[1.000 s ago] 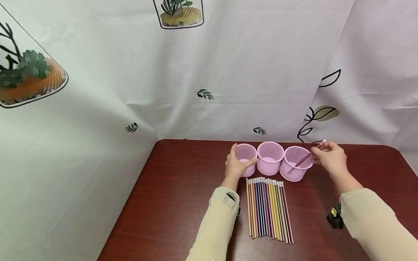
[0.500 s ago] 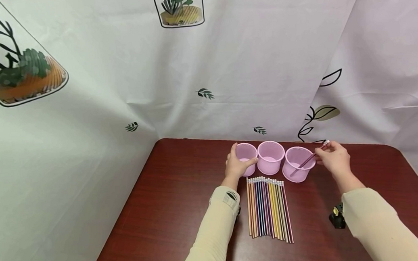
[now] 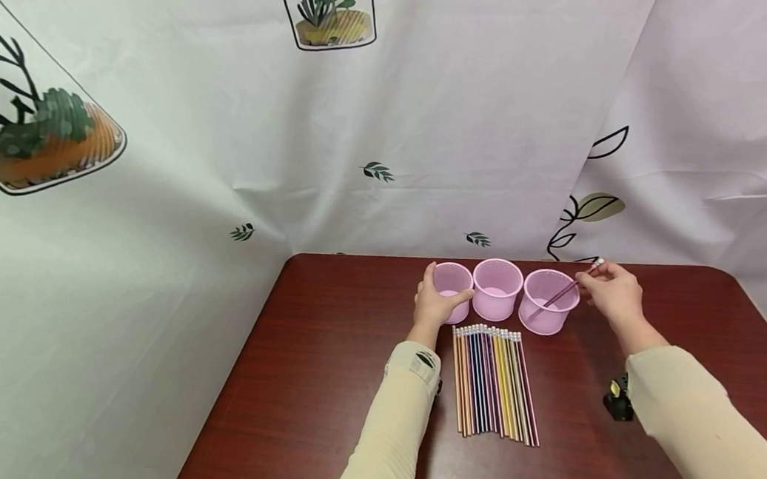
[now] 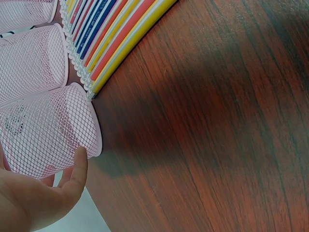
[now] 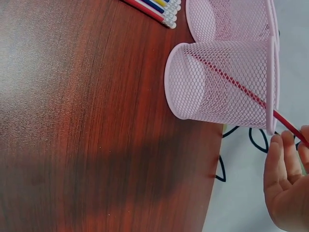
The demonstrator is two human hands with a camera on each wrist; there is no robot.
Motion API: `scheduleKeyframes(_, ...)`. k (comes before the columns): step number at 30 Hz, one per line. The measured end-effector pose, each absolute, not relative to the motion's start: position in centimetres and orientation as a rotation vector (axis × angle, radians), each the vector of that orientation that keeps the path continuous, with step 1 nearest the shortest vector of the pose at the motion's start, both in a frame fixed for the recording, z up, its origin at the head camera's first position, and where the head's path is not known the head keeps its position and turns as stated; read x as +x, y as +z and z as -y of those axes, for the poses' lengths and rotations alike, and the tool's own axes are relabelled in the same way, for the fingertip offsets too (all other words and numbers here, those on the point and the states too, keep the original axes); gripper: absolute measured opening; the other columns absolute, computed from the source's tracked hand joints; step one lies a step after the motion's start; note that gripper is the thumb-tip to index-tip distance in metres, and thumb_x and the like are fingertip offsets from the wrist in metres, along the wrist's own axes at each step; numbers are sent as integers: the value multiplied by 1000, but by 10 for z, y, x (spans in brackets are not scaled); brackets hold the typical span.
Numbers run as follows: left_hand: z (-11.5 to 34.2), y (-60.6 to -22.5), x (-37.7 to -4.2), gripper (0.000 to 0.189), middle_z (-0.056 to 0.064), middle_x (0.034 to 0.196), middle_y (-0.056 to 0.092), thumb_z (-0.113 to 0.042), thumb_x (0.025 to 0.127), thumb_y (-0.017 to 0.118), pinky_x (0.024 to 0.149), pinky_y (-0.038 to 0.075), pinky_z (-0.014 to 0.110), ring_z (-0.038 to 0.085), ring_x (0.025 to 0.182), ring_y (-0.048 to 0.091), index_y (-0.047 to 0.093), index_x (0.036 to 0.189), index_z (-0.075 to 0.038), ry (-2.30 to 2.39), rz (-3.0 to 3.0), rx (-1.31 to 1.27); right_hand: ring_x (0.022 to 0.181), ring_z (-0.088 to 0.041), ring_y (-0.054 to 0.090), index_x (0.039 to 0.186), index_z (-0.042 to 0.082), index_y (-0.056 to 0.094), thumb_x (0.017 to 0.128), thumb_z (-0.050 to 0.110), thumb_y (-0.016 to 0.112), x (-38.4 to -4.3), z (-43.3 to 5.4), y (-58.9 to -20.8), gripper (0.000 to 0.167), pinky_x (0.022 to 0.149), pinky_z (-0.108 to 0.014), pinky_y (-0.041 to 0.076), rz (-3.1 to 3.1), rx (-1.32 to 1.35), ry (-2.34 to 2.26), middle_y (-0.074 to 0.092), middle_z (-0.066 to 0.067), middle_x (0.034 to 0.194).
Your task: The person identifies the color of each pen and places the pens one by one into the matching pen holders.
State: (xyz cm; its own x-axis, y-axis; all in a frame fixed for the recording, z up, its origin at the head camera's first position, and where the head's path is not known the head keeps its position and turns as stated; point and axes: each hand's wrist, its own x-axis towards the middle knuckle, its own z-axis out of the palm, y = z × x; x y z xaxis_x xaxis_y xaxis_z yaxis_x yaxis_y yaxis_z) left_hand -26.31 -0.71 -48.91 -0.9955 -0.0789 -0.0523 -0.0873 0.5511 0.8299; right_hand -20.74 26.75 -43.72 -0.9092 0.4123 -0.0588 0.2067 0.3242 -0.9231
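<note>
Three pink mesh pencil cups stand in a row. My left hand (image 3: 432, 306) grips the left cup (image 4: 48, 133), thumb on one side and fingers on the other. The middle cup (image 3: 496, 291) stands right beside it. My right hand (image 3: 614, 291) pinches a dark red pencil (image 5: 236, 83) near its white eraser end. That pencil leans inside the right cup (image 5: 227, 82), its lower end down in the cup. In the right wrist view the pinching fingertips are partly cut off by the frame edge.
Several pencils (image 3: 492, 384) in mixed colours lie side by side in front of the cups, erasers toward them. A small black object with a yellow part (image 3: 618, 399) is beside the right sleeve. The reddish-brown table (image 3: 312, 363) ends at a white printed curtain (image 3: 395, 209).
The right cup has shifted slightly right, away from the middle one, and my right hand with the pencil has moved a little right too. My left hand has stayed on its cup.
</note>
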Motion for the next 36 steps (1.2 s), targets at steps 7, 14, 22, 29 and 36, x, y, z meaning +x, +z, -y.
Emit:
scheduleKeyframes(7,7,-488,-263,98,14,131,45,-46,62,83,88,41,51,35,120,41,30,143,-31,1484,-2760,-147,47,5,53,100,-6,53,87,20,61,-208,-269,-439,30,47,-18,48,2439,-627,1589,55,18,58)
scheduleKeyframes(14,7,-488,-262,98,14,131,46,-45,62,83,88,41,50,35,119,42,30,143,-30,1481,-2765,-146,48,5,53,103,-6,53,88,22,60,-208,-270,-442,33,47,-19,48,2442,-632,1591,56,18,59)
scheduleKeyframes(22,5,-488,-262,97,13,129,46,-47,62,83,85,43,49,34,117,43,31,142,-31,1471,-2780,-168,51,6,53,109,-6,51,91,23,56,-209,-269,-444,36,50,-19,49,2424,-663,1614,54,15,63)
scheduleKeyframes(29,5,-487,-263,98,11,130,45,-48,62,82,86,43,48,31,118,42,29,142,-33,1457,-2767,-185,53,6,53,118,-7,49,92,23,53,-208,-268,-443,40,53,-21,50,2419,-678,1640,52,15,66)
scheduleKeyframes(36,6,-487,-262,97,13,129,45,-48,62,82,86,43,49,33,117,43,30,142,-31,1473,-2771,-178,53,5,54,119,-7,48,93,24,53,-207,-268,-445,41,56,-23,52,2410,-680,1662,53,14,67)
